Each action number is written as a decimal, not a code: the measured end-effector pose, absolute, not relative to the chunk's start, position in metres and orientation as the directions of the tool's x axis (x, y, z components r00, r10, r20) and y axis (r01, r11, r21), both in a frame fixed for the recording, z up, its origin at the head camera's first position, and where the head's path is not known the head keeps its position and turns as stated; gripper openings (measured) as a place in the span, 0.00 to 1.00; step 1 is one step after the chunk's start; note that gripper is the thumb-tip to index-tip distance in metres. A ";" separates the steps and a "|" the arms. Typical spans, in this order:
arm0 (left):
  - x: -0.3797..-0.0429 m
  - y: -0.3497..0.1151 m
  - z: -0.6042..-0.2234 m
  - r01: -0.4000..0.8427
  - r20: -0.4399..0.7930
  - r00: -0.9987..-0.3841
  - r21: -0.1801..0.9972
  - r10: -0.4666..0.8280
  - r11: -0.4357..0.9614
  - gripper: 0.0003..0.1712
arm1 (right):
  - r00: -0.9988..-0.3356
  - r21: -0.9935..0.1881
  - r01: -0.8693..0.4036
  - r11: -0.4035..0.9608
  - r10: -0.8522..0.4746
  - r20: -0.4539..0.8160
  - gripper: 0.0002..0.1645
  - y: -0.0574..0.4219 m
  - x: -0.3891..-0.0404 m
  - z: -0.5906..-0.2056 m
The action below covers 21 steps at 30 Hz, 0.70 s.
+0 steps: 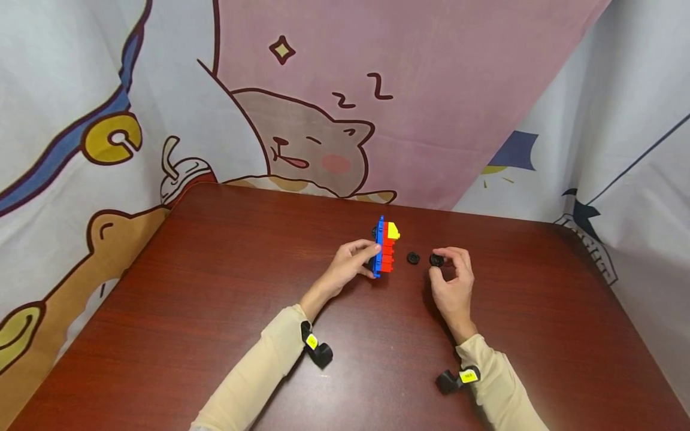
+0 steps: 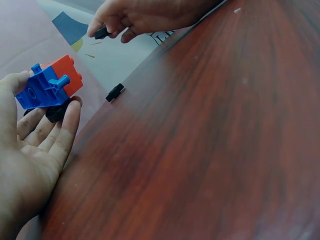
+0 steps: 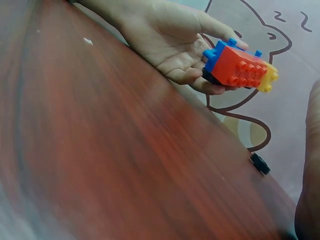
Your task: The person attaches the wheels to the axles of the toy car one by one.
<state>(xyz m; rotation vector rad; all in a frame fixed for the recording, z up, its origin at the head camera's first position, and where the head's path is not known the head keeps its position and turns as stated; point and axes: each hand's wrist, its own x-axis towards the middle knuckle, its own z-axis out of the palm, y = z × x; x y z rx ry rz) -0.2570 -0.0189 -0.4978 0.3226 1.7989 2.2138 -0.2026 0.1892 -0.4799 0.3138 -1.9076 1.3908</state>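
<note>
My left hand grips a toy block car turned on its side, thumb and fingers around its blue base. Red bricks and a yellow sloped brick are stacked on that base. Black wheels show under the base in the left wrist view, beside the fingers. Between thumb and fingertips, my right hand pinches a loose black wheel. Another black wheel lies flat on the table, between the car and the right hand. In the right wrist view the pinched wheel is out of sight.
Both hands work over a brown wooden table. Its far edge meets a printed cloth with cartoon animals, which also hangs at both sides. Black cameras with yellow labels are strapped to the left sleeve and right sleeve.
</note>
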 end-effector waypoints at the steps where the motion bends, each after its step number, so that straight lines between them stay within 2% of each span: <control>1: -0.257 -0.019 -0.498 -0.070 0.001 -0.939 0.979 0.344 -0.193 0.19 | -0.694 -0.715 -0.589 0.377 0.217 0.686 0.19 0.187 -0.203 -0.480; 8: -0.260 -0.017 -0.501 -0.070 0.001 -0.937 0.979 0.349 -0.190 0.20 | -0.723 -0.722 -0.593 0.357 0.159 0.672 0.19 0.172 -0.200 -0.479; 21: -0.258 -0.019 -0.499 -0.066 0.001 -0.938 0.981 0.347 -0.181 0.20 | -0.700 -0.700 -0.621 0.352 0.153 0.698 0.19 0.165 -0.200 -0.480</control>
